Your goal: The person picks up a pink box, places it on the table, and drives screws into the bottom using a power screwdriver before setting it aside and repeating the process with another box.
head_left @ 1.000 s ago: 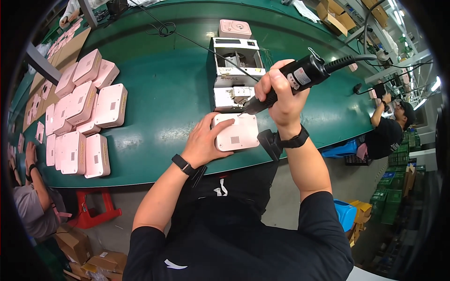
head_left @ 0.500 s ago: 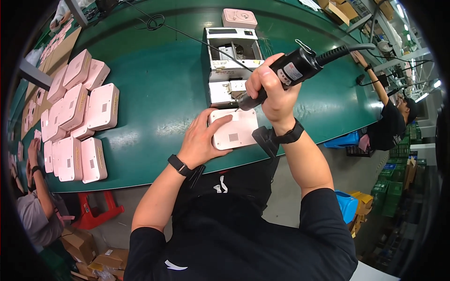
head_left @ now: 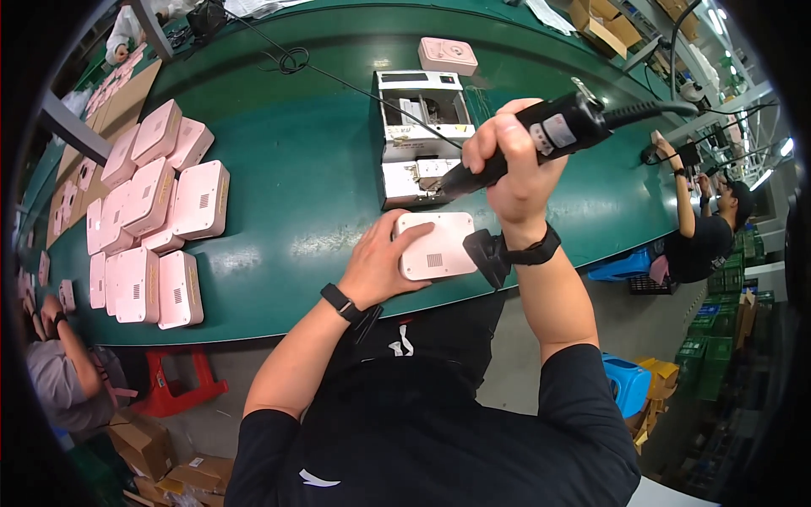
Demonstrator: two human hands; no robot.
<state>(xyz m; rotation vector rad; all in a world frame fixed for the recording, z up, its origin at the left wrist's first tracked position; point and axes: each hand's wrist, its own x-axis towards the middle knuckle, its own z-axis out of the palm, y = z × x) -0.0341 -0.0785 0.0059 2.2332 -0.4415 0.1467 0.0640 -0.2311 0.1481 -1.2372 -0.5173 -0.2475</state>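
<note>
My left hand point(head_left: 376, 264) grips the left side of a pale pink plastic case point(head_left: 456, 249), one finger lying across its top face. The case rests on the table near the front edge, with a small slotted grille and holes at its corners showing. My right hand point(head_left: 519, 173) is wrapped round a black electric screwdriver point(head_left: 568, 127) with a thick cord. The tool slants down leftward, its tip at the front of a white and black screw feeder point(head_left: 427, 145) just beyond the case. I cannot make out whether a screw sits on the bit.
Several pink cases point(head_left: 156, 215) are piled on the green table point(head_left: 287, 186) at left. Another pink case point(head_left: 448, 56) lies behind the feeder. A black cable point(head_left: 338, 80) crosses the table to the feeder. Co-workers sit at far left and right; a red stool point(head_left: 182, 384) stands below.
The screwdriver's tip has left the case's top face and moved up to the front of the feeder. My left hand keeps its hold on the case. The whole view has shifted slightly.
</note>
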